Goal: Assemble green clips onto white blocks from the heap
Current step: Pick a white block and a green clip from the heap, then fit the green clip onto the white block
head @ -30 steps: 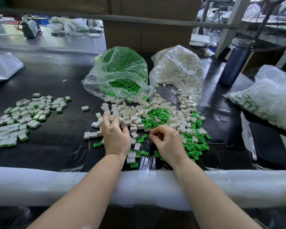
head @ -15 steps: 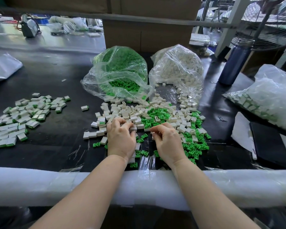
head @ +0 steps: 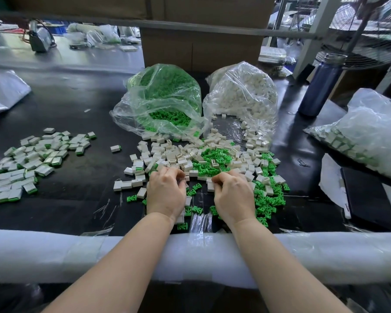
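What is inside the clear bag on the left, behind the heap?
The clear bag holds loose green clips, spilling toward its open mouth. The crumpled plastic hides how deep the pile goes.

Two bare forearms in view, no sleeves visible up to the frame edge. No gloves, rings, watch or bands on either wrist. Left hand (head: 166,193) and right hand (head: 233,195) are both uncovered, knuckles facing the camera; nails and fingertips are mostly hidden from this angle, so can't tell abt them.
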Tool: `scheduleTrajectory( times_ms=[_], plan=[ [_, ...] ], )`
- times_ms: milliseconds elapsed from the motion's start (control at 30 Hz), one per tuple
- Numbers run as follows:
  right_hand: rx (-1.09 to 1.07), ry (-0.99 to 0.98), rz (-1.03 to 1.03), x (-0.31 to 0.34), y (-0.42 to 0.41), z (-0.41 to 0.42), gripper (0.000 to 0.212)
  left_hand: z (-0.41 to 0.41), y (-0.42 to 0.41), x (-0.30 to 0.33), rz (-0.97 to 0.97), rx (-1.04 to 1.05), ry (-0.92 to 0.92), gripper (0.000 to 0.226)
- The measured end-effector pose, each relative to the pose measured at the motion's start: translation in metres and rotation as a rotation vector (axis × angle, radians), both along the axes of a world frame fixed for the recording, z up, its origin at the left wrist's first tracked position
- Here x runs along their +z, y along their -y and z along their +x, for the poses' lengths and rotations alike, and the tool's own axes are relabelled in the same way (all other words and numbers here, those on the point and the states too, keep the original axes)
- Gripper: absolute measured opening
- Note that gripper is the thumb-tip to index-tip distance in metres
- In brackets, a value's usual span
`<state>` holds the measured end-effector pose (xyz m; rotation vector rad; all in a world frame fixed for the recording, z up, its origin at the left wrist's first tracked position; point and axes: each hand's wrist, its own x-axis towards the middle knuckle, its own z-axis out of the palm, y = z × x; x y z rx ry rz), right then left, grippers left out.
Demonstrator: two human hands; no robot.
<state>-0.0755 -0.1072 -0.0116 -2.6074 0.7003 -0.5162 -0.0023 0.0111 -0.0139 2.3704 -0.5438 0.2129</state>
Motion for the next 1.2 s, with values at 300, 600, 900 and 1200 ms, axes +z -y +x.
scheduleTrajectory(
  times_ms=[300,600,900,1200],
  plan=[
    [-0.121,-0.037,-0.059,-0.0015,0.0011,0.0007,0.038,-0.0019,-0.0004,0.0009,-0.029,-0.025,-0.014,0.011],
    [-0.121,0.011,-0.014,-0.0031,0.0033,0.0023,0.03,0.0011,-0.0005,-0.0034,-0.016,-0.078,0.008,0.025],
    [-0.263,-0.038,-0.083,0.0014,0.0014,-0.0001,0.02,-0.002,-0.0001,0.0012,-0.13,-0.147,0.023,0.021],
    [-0.121,-0.044,-0.016,0.002,-0.0009,0.0004,0.027,-0.0027,-0.0009,0.0006,-0.061,-0.181,0.052,0.026]
  ],
)
